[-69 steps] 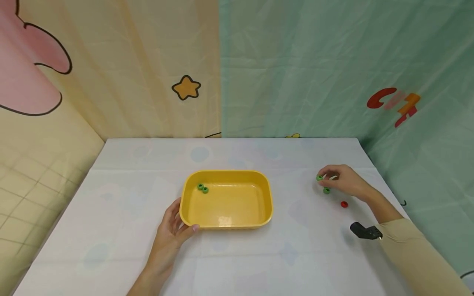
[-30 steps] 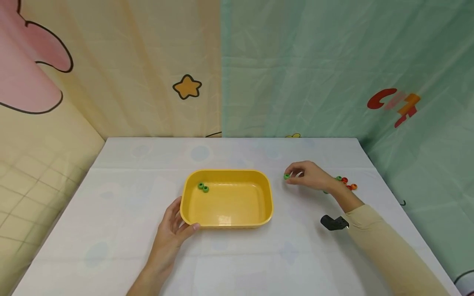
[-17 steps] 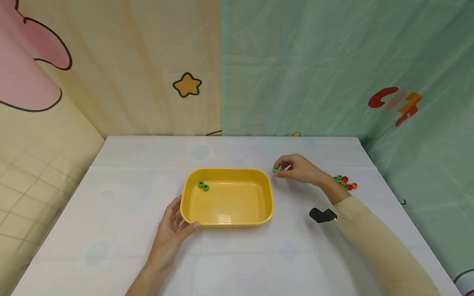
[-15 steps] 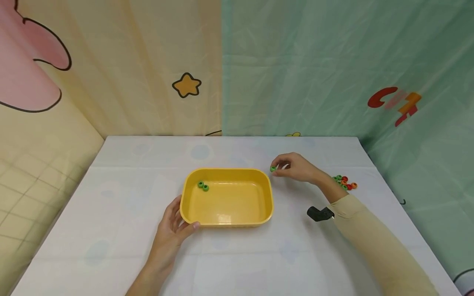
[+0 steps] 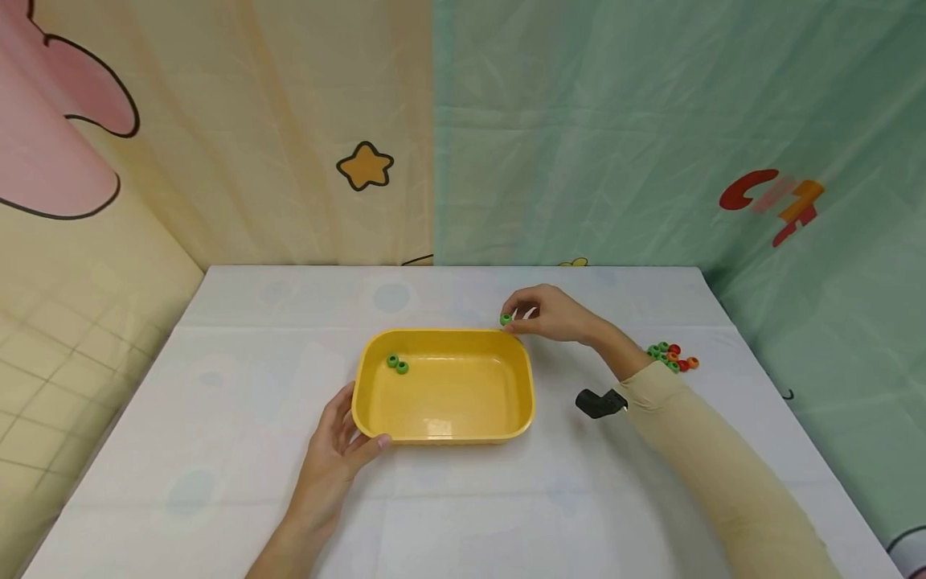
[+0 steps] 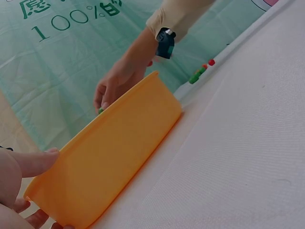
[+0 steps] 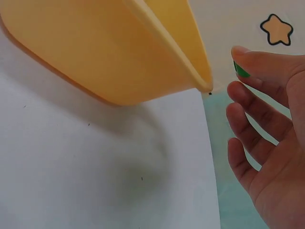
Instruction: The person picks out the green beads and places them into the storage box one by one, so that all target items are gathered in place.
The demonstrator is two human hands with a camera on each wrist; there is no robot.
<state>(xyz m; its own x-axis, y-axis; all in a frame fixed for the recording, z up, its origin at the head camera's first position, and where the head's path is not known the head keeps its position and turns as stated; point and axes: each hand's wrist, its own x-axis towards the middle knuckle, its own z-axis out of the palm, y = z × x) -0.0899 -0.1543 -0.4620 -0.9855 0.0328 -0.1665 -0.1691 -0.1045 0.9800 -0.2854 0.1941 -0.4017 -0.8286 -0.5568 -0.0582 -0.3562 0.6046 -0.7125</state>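
- I see my right hand (image 5: 553, 312) has travelled left across the white table (image 5: 217, 450) since the earlier frames, from the right side of the picture to just above the far right corner of the yellow tray (image 5: 443, 432), right of the head frame's centre.
- It pinches one green ring (image 5: 506, 319) at the fingertips, the other fingers loosely curled; the ring now sits right at the tray's far rim, so I judge the carry nearly over and the release the step in hand.
- My left hand (image 5: 334, 450) has not shifted: thumb hooked on the tray's near left corner, fingers against its outer wall, steadying it.
- Two green rings (image 5: 395, 365) lie in the tray's upper left, same as before.
- With my arm moved off, the small pile of green, red and orange rings (image 5: 673, 357) shows at the right of the head view.
- Only the head view shows the tray's inside and the pile together.
- The right wrist view shows the ring as a green sliver behind a fingertip, with the tray's rim close by at the upper left.
- The left wrist view shows my thumb on the tray's corner at lower left, the tray's outer wall hiding its contents.
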